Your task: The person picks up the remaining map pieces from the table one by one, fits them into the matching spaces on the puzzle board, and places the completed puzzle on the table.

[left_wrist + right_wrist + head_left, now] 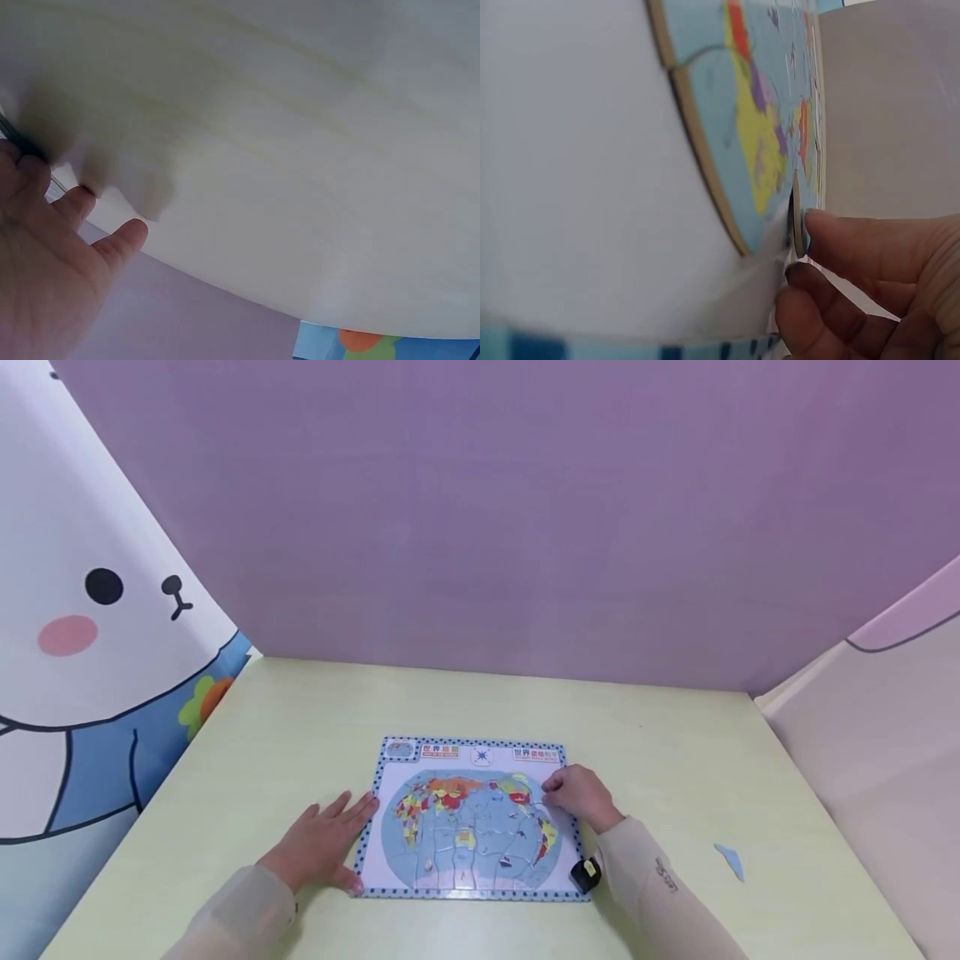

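Note:
A world map jigsaw puzzle [480, 818] with a dotted blue border lies flat on the table. At its upper right edge, my right hand [581, 797] pinches a puzzle piece [798, 217] between thumb and fingers. The right wrist view shows that piece tilted up from the board, beside the fitted map pieces [712, 142]. My left hand [321, 845] rests at the board's left edge with fingers spread and straight. In the left wrist view the left hand [52, 255] shows its palm side, with little of the board visible.
One loose blue puzzle piece [730, 862] lies on the pale table [660, 752], right of my right forearm. A small black device [586, 875] sits at the right wrist, over the board's lower right corner. Behind the table hangs a purple backdrop [487, 527].

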`<state>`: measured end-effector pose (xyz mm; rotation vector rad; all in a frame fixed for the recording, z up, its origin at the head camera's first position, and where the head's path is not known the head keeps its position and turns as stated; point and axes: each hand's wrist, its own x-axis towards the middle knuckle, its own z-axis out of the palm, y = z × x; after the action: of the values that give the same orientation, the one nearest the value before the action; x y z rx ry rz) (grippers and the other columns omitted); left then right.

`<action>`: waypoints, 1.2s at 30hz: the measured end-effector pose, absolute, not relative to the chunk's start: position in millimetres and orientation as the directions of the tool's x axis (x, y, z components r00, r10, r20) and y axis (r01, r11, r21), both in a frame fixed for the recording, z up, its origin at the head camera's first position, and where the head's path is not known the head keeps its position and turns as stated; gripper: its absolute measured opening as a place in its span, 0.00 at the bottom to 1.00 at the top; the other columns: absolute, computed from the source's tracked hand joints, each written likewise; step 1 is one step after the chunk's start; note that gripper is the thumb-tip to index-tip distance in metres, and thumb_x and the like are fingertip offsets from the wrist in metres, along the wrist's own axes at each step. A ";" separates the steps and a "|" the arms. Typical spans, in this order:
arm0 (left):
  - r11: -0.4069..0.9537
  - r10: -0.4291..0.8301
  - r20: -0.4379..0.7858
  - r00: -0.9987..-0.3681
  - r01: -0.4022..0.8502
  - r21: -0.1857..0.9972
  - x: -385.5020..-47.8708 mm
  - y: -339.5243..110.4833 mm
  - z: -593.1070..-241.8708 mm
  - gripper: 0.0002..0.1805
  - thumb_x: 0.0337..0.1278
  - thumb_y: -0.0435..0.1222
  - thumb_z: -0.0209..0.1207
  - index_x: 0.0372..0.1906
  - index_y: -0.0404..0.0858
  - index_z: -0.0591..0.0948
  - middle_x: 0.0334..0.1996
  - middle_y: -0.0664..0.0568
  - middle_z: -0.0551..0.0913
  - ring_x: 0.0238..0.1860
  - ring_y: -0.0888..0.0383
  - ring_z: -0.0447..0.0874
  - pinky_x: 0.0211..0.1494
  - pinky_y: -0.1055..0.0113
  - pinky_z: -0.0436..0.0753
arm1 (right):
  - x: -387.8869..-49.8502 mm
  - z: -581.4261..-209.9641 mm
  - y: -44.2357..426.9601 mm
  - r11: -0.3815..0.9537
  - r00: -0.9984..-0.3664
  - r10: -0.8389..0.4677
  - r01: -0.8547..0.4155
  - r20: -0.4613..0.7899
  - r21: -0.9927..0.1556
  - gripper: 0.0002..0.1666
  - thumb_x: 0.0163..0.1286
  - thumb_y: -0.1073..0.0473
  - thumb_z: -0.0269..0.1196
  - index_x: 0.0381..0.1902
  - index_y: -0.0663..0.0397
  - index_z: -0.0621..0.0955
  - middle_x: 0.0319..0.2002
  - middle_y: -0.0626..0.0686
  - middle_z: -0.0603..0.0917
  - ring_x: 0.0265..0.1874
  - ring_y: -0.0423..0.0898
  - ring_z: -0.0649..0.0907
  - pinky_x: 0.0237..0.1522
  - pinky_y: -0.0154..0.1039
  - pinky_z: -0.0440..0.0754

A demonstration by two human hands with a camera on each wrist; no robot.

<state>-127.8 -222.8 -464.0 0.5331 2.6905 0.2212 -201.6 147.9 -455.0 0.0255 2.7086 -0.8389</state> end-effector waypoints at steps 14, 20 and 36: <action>0.921 0.388 -0.366 -0.846 0.335 0.200 -130.5 -223.1 -466.3 0.61 0.30 0.60 0.72 0.72 0.36 0.61 0.72 0.45 0.59 0.71 0.36 0.51 0.64 0.31 0.57 | -201.9 -455.4 143.1 0.797 -0.946 -0.091 0.118 -0.310 -0.592 0.13 0.57 0.67 0.69 0.42 0.60 0.86 0.38 0.53 0.83 0.36 0.46 0.80 0.43 0.44 0.80; 0.917 0.398 -0.357 -0.845 0.349 0.194 -132.3 -222.9 -466.5 0.60 0.30 0.60 0.72 0.71 0.36 0.62 0.72 0.45 0.59 0.71 0.36 0.52 0.64 0.32 0.57 | -200.5 -455.6 142.7 0.771 -0.946 -0.110 0.113 -0.305 -0.626 0.12 0.57 0.67 0.68 0.41 0.60 0.85 0.38 0.53 0.82 0.36 0.46 0.80 0.42 0.44 0.80; 0.911 0.410 -0.352 -0.841 0.362 0.196 -134.9 -223.8 -467.0 0.61 0.29 0.61 0.72 0.71 0.35 0.61 0.72 0.44 0.59 0.71 0.36 0.52 0.63 0.31 0.58 | -198.7 -453.9 163.3 0.744 -0.946 -0.094 0.140 -0.310 -0.653 0.14 0.60 0.65 0.66 0.44 0.62 0.84 0.41 0.54 0.83 0.37 0.46 0.80 0.43 0.43 0.80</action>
<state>-134.9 -223.8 -467.0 0.5640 2.6816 0.1714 -198.7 163.3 -453.9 0.0351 2.6214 -1.0188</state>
